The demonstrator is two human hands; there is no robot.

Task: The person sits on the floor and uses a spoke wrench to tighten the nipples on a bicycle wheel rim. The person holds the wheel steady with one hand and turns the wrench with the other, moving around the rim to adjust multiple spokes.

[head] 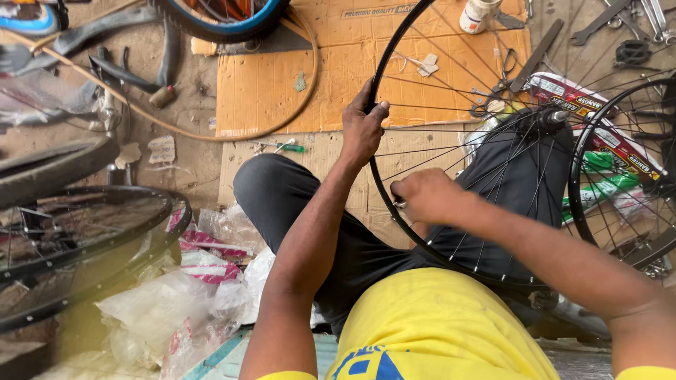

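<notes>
Currently gripping black bicycle wheel rim [378,184] with closed left hand [362,127], pinching small spoke tool [400,204] against rim in closed right hand [429,197].

Wheel rim [375,186]: upper arc cut off by top edge; lower arc hidden behind right forearm.
Right hand [426,197]: fingertips curl at rim, small item pinched there too small to identify; grip not clear.
Left hand [362,130]: palm hidden, only back visible on rim.
Second wheel [620,176]: cut off by right edge.
White jar [477,14]: top cut off by frame.
Blue-edged tyre [225,21]: mostly out of frame.
Stacked rims [84,239]: left part cut off, blurred.
Tools [627,24] at top right: partly cropped.
</notes>
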